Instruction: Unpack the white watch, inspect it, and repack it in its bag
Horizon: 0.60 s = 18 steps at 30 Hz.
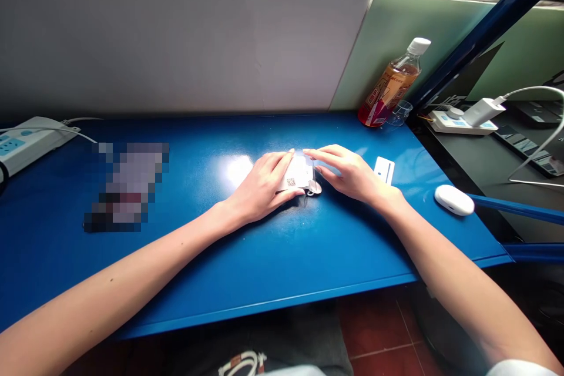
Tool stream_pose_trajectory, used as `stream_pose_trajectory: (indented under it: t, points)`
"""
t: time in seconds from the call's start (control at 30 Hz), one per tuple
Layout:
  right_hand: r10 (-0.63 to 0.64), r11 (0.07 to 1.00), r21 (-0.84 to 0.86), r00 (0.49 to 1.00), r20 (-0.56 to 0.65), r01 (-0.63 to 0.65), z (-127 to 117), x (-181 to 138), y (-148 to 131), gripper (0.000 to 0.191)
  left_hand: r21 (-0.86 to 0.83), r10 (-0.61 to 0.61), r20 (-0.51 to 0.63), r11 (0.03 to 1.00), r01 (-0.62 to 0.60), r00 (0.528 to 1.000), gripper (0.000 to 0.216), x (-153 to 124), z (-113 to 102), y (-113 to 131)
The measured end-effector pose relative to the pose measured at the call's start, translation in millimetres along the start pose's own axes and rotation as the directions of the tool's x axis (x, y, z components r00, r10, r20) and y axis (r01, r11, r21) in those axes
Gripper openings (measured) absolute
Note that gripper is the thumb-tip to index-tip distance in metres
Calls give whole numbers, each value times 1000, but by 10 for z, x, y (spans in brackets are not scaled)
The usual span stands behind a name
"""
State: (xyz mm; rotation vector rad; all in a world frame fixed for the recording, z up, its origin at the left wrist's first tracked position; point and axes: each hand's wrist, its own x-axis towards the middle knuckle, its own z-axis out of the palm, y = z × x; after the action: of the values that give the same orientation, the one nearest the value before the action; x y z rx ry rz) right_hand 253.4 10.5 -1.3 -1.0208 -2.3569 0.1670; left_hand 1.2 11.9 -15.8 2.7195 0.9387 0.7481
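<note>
Near the middle of the blue table, my left hand (268, 183) is closed around a white card holder (298, 175) with a small square printed code on its face. The left fingers lie along its far side and the thumb along its near side. From the right, my right hand (346, 170) reaches in, its fingertips at the holder's clear right edge, one on each side of it. A small round pale piece with a white loop (314, 188) hangs at the holder's near right corner. Behind the right wrist lies a white slotted card piece (385, 170).
At right lies a white oval case (454, 200). A drink bottle (390, 85) stands at the back right beside a small clear cup (400, 113). Power strips sit at left (37, 144) and right (460, 120). A pixelated phone-shaped object (132, 188) lies on the left.
</note>
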Motion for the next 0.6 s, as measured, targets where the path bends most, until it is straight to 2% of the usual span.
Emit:
stream_pose_trajectory:
  t: [0.1,0.2,0.4,0.47,0.6]
  points:
    - [-65,997,-35,995,-81,62,-5,8,-20,28,-32,56,2,998,-56,998,73,-1,-11,-4]
    - [-89,995,-49,984,-155,82,-18,23,2,21,-59,73,29,996,-72,997,63,-1,-27,4]
    - [-59,984,156,982,-180,88,-2,59,33,17,-128,55,69,991,-46,996,53,0,-86,42]
    - [-37,968,237,980,-194,83,-3,70,16,17,-163,83,41,984,-75,996,53,-3,-96,42]
    - [33,928,367,969,-245,61,-33,95,-39,10,-199,115,-103,971,-134,988,49,-17,-76,9]
